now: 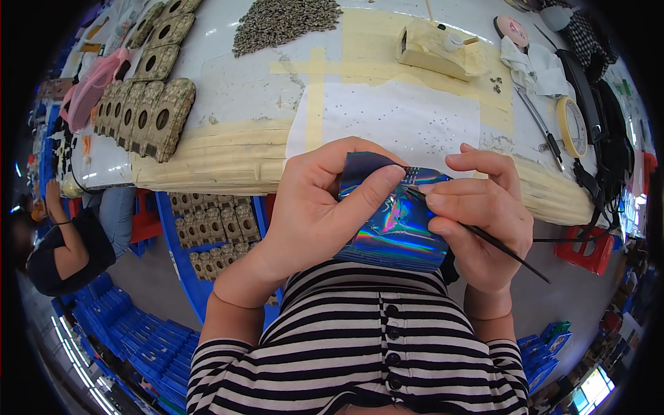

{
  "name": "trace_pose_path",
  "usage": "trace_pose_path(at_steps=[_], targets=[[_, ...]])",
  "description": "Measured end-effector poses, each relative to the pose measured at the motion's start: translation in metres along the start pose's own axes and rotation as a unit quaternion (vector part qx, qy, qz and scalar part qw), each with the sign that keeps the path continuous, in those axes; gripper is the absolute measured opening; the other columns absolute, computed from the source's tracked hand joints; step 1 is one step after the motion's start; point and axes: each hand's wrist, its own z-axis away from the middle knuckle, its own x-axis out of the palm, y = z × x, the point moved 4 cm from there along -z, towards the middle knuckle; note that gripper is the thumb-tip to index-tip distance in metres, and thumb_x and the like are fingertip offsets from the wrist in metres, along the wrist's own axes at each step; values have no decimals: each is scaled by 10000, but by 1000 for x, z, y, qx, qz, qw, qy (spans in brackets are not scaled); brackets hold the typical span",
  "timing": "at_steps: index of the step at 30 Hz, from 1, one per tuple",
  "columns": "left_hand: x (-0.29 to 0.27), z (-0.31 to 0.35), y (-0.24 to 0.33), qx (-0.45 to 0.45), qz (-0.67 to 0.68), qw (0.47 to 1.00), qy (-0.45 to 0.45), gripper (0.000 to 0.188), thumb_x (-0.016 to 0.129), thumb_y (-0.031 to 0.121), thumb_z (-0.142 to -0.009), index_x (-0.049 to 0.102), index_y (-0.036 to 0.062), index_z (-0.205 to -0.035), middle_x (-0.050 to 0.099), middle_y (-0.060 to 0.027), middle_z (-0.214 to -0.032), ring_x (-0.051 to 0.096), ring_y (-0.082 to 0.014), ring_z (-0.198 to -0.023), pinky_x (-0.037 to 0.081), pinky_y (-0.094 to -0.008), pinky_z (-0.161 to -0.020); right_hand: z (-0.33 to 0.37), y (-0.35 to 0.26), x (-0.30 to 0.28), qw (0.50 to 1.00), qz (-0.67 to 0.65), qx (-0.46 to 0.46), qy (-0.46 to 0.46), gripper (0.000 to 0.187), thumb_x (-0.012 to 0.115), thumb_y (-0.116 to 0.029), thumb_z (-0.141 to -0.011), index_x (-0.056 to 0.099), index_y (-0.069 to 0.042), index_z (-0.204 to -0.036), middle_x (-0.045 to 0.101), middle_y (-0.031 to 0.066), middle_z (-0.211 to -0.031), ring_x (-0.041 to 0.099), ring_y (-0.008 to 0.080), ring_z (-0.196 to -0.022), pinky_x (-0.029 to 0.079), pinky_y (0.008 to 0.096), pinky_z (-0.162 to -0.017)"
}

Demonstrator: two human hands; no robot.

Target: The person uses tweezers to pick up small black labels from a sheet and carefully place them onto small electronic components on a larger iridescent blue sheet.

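Observation:
A shiny blue holographic pouch or sheet (415,238) hangs in front of my striped shirt, at the table's near edge. My left hand (325,200) grips it, the thumb pressed on its upper part and the fingers behind. In my right hand (484,221) are slim black tweezers (494,243), pinched between thumb and fingers. Their tip meets the sheet just beside my left thumb; whether anything tiny sits in the tip cannot be made out. Beyond my hands lies white paper (387,114) scattered with tiny dark specks.
Small grey metal-looking parts form a heap (283,24) at the back. Camouflage-patterned cases (149,114) stand left, beside a pink fan (90,93). A cream holder (439,52), tape roll (571,126) and pen (543,124) lie right. A blue crate (181,259) of cases sits below left.

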Motion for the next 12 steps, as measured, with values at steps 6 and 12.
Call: trace_pose_path(at_steps=[6,12], targets=[[0,0,1,2,-15,1000,8,131,626,45,-924,645,-50,-1012,688,-68,-908,617,-76,-829,503,-208,-730,1,0,0,1000,5,5,-1,218,822,-145,-675,736,-115,-873,722,17,-871,615,259,-1007,469,431,-951],[1,1,2,-2,-41,999,-10,142,636,59,-921,651,-33,-1029,691,-70,-925,617,-80,-852,503,-219,-757,1,-2,0,1000,19,5,-9,215,819,-140,-678,740,-116,-876,721,22,-878,609,261,-1020,462,447,-975]])
